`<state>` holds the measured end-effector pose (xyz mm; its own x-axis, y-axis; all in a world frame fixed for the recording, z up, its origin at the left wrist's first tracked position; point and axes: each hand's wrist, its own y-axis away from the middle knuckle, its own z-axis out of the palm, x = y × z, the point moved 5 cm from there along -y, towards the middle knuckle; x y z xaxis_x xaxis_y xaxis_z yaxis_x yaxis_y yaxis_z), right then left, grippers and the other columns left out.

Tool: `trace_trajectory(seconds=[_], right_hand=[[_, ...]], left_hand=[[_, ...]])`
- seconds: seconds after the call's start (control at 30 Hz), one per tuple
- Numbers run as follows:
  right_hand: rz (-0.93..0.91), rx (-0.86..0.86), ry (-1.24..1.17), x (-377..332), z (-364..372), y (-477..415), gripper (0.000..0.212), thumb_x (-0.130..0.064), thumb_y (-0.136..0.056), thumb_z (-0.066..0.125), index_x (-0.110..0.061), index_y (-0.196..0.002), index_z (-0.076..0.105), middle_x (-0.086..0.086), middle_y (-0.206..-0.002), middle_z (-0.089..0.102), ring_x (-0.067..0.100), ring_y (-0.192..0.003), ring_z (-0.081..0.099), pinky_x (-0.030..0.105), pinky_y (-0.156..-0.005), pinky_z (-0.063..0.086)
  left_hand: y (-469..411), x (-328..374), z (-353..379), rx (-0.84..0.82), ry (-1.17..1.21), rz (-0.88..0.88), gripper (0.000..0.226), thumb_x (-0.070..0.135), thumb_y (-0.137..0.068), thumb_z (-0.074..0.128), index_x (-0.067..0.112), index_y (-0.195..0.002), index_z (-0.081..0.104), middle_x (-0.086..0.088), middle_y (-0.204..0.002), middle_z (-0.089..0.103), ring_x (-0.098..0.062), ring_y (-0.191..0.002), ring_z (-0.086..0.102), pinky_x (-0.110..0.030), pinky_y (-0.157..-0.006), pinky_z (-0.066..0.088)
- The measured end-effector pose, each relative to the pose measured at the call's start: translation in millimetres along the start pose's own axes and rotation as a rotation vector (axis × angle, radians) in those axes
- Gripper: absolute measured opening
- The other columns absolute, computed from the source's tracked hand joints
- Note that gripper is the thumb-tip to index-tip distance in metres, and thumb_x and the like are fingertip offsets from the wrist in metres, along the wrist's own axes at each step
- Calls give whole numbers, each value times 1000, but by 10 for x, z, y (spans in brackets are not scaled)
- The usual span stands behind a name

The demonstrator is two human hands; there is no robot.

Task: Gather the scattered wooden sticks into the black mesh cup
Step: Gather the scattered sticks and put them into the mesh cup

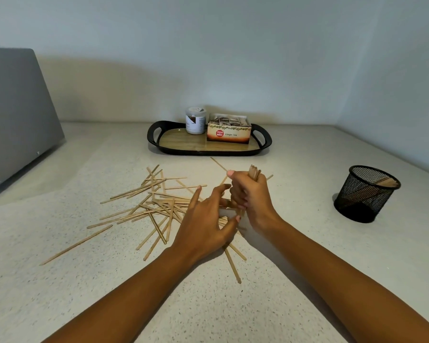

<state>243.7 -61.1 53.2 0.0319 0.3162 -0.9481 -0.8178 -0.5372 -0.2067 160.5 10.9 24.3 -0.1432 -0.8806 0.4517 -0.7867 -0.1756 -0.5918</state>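
Note:
Several thin wooden sticks lie scattered and crossed on the speckled counter, left of centre. My right hand grips an upright bundle of sticks, whose tips poke out above the fist. My left hand is beside it, fingers spread and reaching toward the bundle's lower end, over the pile. The black mesh cup stands at the right, apart from both hands, with a few sticks leaning inside.
A black tray at the back holds a white jar and a ginger tea box. A grey appliance fills the left side. Walls close off the back and the right.

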Motion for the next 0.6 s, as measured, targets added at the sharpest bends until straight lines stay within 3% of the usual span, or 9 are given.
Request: trace_trajectory(seconds=[0.07, 0.17, 0.23, 0.3, 0.33, 0.4, 0.5, 0.6], right_hand=[[-65, -33, 19, -93, 12, 21, 48, -10, -91, 53, -10, -47, 37, 3, -41, 27, 13, -38, 23, 20, -42, 26], [-97, -68, -20, -199, 53, 105, 47, -11, -89, 54, -10, -46, 34, 3, -42, 26, 15, -39, 22, 21, -43, 25], [-109, -70, -14, -254, 94, 173, 47, -10, -88, 54, -13, -45, 36, 1, -41, 28, 12, -39, 26, 21, -43, 26], [-118, -54, 33, -292, 127, 215, 48, -12, -91, 54, -15, -45, 39, 0, -41, 32, 12, -40, 31, 23, -45, 30], [-125, -54, 54, -316, 142, 232, 48, -15, -92, 55, -15, -46, 41, 0, -41, 34, 13, -41, 33, 24, -47, 33], [-139, -69, 82, -365, 156, 252, 44, -24, -93, 55, -14, -52, 44, 0, -44, 40, 14, -44, 42, 27, -53, 42], [-139, -106, 112, -400, 104, 282, 27, -38, -88, 57, -15, -74, 56, 2, -64, 59, 16, -69, 62, 33, -79, 51], [-187, -100, 337, -412, -23, 306, 24, -36, -95, 48, -14, -100, 58, -6, -88, 66, 9, -90, 63, 23, -86, 50]], left_hand=[[5, 56, 28, -49, 156, -26, 68, 42, -87, 57, 25, -142, 22, 8, -119, 61, 7, -115, 44, -30, -107, 32], [2, 138, 58, -82, 360, -86, 60, 32, -91, 56, 24, -140, 22, 7, -109, 61, -2, -102, 58, -18, -87, 48], [-6, 185, 42, -72, 448, -104, 41, 20, -96, 47, 23, -134, 29, 8, -98, 60, -4, -90, 61, -15, -74, 50], [-3, 194, 46, -65, 485, -118, 28, 23, -98, 37, 24, -126, 33, 3, -92, 60, -11, -82, 60, -25, -70, 52], [-1, 208, 47, -64, 515, -126, 29, 27, -97, 34, 22, -125, 34, 0, -92, 60, -14, -84, 60, -30, -72, 51], [-3, 221, 42, -51, 567, -144, 38, 31, -92, 31, 16, -126, 35, 3, -95, 58, -9, -90, 59, -27, -80, 51], [-4, 231, 2, -43, 546, -112, 30, 31, -92, 27, 20, -117, 39, 8, -89, 52, 2, -81, 52, -15, -73, 45], [-7, 143, -8, -30, 469, -111, 21, 29, -96, 26, 21, -100, 45, 3, -86, 55, -3, -75, 52, -18, -62, 42]])
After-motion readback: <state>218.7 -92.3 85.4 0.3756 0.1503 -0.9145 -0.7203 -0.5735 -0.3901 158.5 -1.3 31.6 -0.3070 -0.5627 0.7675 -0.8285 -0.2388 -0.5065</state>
